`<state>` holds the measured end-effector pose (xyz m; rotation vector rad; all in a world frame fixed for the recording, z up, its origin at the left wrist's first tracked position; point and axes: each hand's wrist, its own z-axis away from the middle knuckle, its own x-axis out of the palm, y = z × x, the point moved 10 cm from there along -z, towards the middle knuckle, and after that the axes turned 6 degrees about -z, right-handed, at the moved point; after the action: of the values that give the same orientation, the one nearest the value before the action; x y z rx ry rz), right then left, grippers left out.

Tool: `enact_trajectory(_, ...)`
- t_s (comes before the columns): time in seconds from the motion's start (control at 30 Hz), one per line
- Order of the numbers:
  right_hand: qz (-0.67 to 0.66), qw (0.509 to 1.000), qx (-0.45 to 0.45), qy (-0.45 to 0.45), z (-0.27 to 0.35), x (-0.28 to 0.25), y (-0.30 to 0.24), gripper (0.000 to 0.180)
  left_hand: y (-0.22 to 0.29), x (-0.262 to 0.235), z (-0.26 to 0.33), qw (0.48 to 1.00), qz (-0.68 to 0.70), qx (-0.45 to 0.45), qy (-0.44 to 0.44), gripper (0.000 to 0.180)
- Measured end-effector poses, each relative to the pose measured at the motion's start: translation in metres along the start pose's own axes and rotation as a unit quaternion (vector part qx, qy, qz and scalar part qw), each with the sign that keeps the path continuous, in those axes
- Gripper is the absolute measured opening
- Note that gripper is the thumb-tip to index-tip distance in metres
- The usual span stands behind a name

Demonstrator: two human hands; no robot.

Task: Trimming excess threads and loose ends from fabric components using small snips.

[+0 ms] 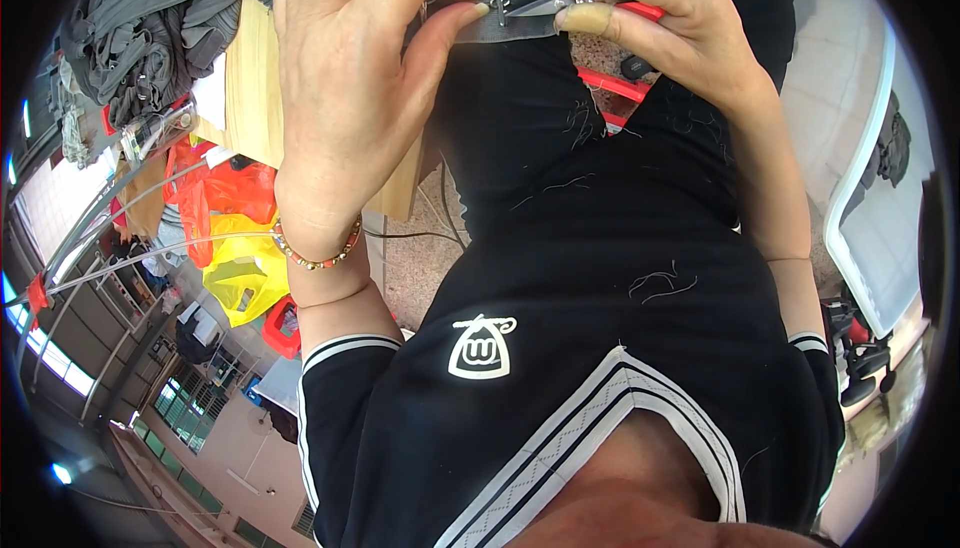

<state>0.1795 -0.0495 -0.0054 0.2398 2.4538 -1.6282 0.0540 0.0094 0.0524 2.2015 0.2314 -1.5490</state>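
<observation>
Head view, steeply down, close.

- Two hands: left hand (345, 88), right hand (650, 23).
- One grey strap (520, 26), pinched between both hands.
- One small pair of snips (545, 3) with red handles.
- One bead bracelet (318, 253) on the left wrist.
- One bandaged fingertip (585, 20) on the right hand.
- One heap of grey straps (150, 33).
- One yellow bag (245, 268).
- One orange bag (225, 188).
</observation>
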Motion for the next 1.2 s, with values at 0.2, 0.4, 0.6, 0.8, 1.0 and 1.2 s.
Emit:
enact_trajectory(0.2, 0.028, 1.0, -0.01, 0.002, -0.001, -0.001, -0.003, 0.041, 0.011, 0.001, -0.009, 0.994, -0.099, 0.026, -0.041, 0.014)
enact_trajectory(0.4, 0.067, 0.998, -0.017, -0.006, -0.003, 0.0, -0.006, 0.039, 0.007, 0.0, -0.003, 0.997, -0.052, 0.046, -0.014, 0.016)
enact_trajectory(0.6, 0.011, 0.938, -0.325, 0.122, 0.008, -0.006, -0.009, 0.036, 0.01, -0.001, -0.003, 0.997, -0.055, 0.046, -0.005, 0.016)
enact_trajectory(0.8, 0.08, 0.927, -0.343, 0.127, 0.006, -0.004, -0.016, 0.036, 0.012, -0.003, -0.001, 0.996, -0.055, 0.063, 0.017, 0.016)
enact_trajectory(1.0, 0.108, 0.921, -0.35, 0.129, 0.007, -0.002, -0.021, 0.037, 0.01, -0.004, 0.0, 0.996, -0.041, 0.064, 0.037, 0.016)
enact_trajectory(1.2, 0.194, 0.978, -0.072, -0.017, -0.01, -0.001, -0.029, 0.038, 0.008, -0.006, 0.003, 0.993, -0.039, 0.087, 0.063, 0.017)
